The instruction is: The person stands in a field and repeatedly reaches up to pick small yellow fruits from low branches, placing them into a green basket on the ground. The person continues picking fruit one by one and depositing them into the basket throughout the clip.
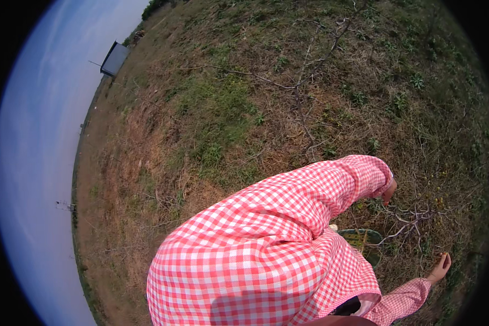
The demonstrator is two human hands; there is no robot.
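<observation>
Past the cuff of a red-and-white checked sleeve, my left hand (389, 192) points its fingers down beside a bare, branching grey twig (409, 224). The sleeve partly covers this hand, so I cannot tell if it holds anything. Lower right, my right hand (441, 268) is raised off the ground with its fingers curled towards the thumb. Anything between those fingertips is too small to make out. Small yellow fruits or flowers (439, 201) show among the twigs. Between my arms lies a green container (375, 236), partly hidden by my shirt (236, 261), with yellowish matter inside.
A larger bare branch (297, 87), possibly thorny, spreads over dry grass further off. Green weeds (224, 110) grow in patches on the reddish ground. A small grey shed (115, 59) stands near the horizon, which runs steeply down the left side.
</observation>
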